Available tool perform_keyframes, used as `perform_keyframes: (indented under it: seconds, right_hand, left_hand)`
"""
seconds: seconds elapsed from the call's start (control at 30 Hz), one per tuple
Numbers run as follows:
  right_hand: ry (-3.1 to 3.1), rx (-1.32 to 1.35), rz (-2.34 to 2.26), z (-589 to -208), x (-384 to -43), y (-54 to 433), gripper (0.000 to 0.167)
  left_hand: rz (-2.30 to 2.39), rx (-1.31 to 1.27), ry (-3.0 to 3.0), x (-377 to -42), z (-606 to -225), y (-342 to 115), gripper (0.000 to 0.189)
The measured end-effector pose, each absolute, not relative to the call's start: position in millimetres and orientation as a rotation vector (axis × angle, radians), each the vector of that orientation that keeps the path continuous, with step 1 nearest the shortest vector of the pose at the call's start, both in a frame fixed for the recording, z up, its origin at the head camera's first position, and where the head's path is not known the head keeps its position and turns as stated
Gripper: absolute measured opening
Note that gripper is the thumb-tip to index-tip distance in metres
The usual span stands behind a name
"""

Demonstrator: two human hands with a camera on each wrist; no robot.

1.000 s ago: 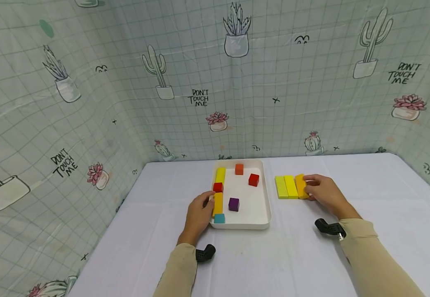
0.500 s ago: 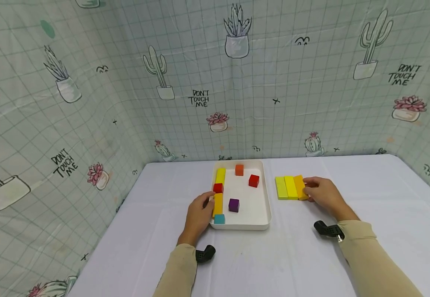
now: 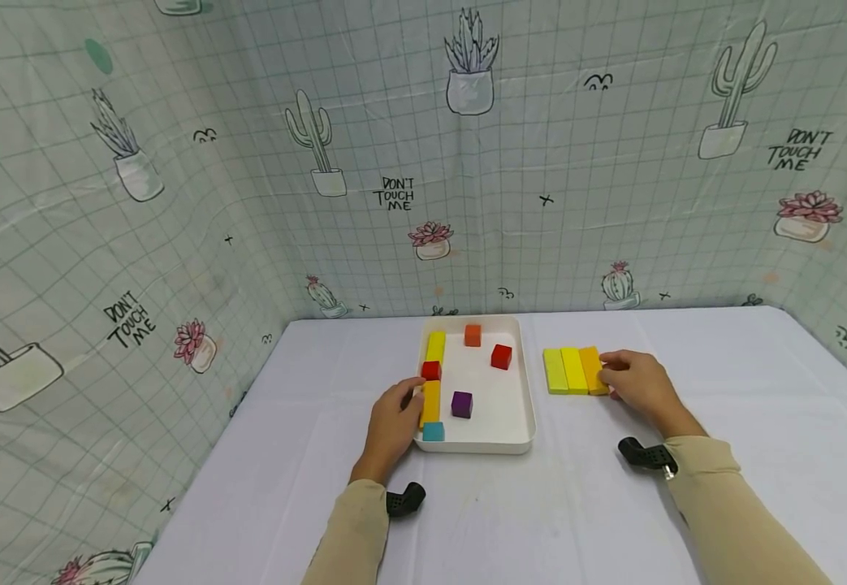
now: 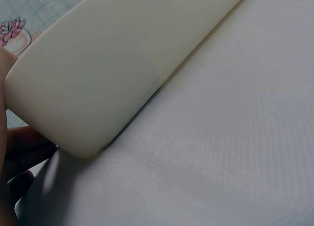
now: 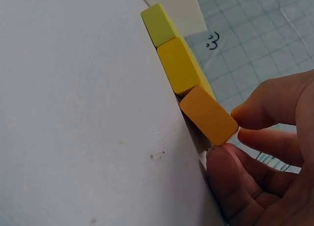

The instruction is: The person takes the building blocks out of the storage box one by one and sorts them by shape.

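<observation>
My left hand [image 3: 394, 422] grips the left rim of a white tray [image 3: 492, 446], in whose left side lie a yellow block [image 3: 434, 347], a red cube [image 3: 431, 370], an amber block [image 3: 430, 402] and a teal cube [image 3: 434, 431]. In the left wrist view the tray's outer wall [image 4: 108, 64] hides most of that hand. To the right of the tray, my right hand [image 3: 641, 382] pinches an orange-yellow block [image 5: 208, 115] by its outer edge. It stands slightly tilted against a yellow block [image 5: 179, 66], beside which lies a lime-yellow block [image 5: 159, 25].
Elsewhere in the tray sit an orange cube [image 3: 473, 335], another red cube [image 3: 501, 357] and a purple cube [image 3: 462, 405]. A white cloth covers the table [image 3: 511, 520]. Behind it hangs a printed cactus curtain [image 3: 540, 146].
The orange-yellow block has come down and closer against the yellow one, the right hand moving slightly with it. My left hand keeps its place on the tray.
</observation>
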State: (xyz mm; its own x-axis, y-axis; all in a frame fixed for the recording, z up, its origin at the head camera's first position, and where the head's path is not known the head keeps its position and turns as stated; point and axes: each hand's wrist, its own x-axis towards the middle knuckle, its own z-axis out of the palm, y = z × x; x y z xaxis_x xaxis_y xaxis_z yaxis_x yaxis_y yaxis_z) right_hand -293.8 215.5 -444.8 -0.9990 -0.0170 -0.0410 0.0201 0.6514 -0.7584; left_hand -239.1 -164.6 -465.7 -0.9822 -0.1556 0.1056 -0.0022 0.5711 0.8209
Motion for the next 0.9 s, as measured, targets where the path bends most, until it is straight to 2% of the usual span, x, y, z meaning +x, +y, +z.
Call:
perform_keyframes:
  seconds: [0.4,0.9]
  right_hand:
    - [2.801,0.114,-1.389,-445.6,-292.7,215.6,0.046]
    - [2.754,0.130,-1.494,-448.6,-294.7,217.6,0.045]
  left_hand:
    - [-1.381,0.109,-2.626,-239.2,-467.0,-165.6,0.033]
    - [-1.373,0.117,-2.635,-239.4,-467.2,-165.9,0.033]
